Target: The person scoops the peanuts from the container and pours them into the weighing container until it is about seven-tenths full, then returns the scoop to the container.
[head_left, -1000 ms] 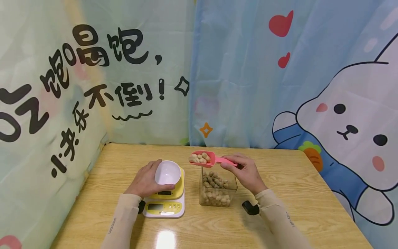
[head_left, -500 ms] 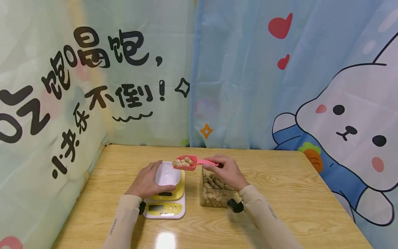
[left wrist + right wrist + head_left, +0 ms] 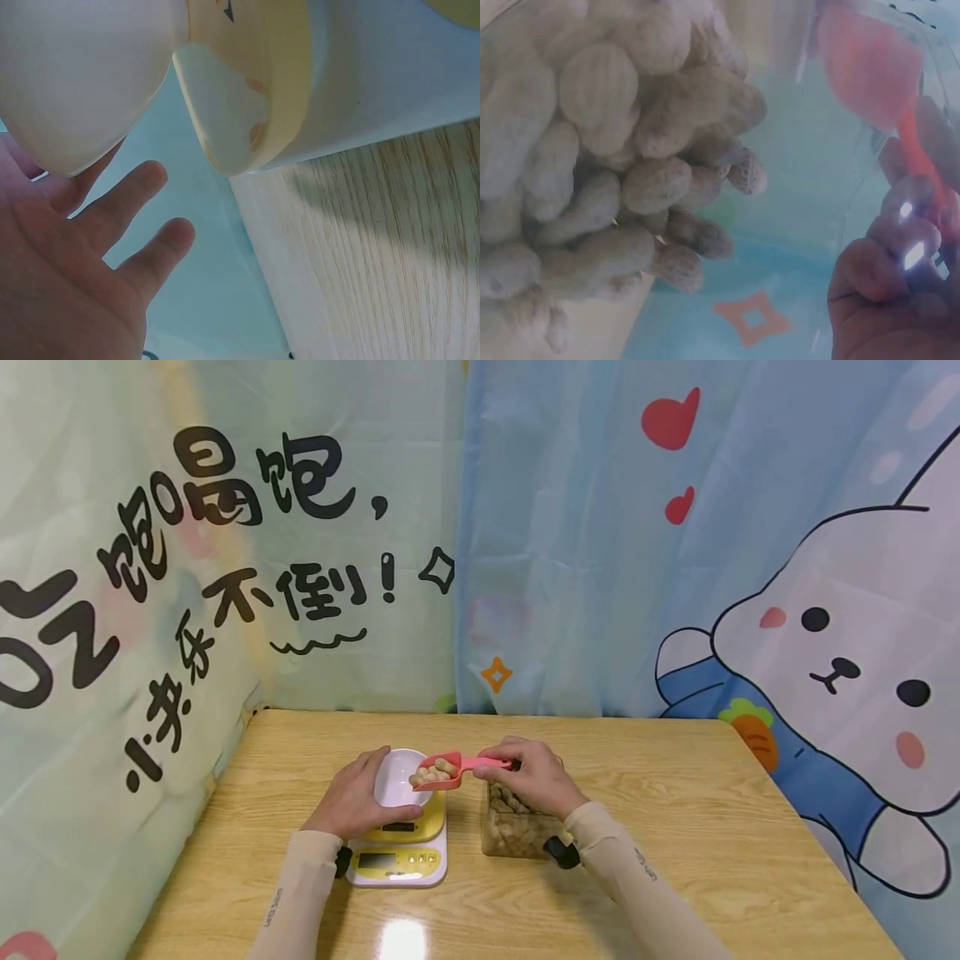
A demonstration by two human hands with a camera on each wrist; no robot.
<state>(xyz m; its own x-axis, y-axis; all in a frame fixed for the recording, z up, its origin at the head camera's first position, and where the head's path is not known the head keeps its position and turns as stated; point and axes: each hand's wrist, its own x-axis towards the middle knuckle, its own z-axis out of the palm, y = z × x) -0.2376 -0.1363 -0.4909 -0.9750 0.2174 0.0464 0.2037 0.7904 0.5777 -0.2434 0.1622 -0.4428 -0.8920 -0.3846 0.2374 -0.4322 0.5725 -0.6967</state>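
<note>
Both hands are busy: the left hand holds the white bowl between thumb and forefinger, while the right hand pinches the handle of the pink scoop. In the left wrist view, two of the left hand's fingers spread free, clear of the bowl. The bowl sits over the far part of the yellow and white scale; whether its base touches the plate cannot be told.

A second ago the scoop was above the far edge of the clear box; now the right hand has carried it leftward, and its front end overlaps the right side of the bowl in the head view. The scoop also slants down toward the bowl more than it did, with its peanuts still in it. The left hand, bowl, scale and box have kept their places. More peanuts lie in the box, which stands on the wooden desk to the right of the scale, partly hidden behind the right hand.
</note>
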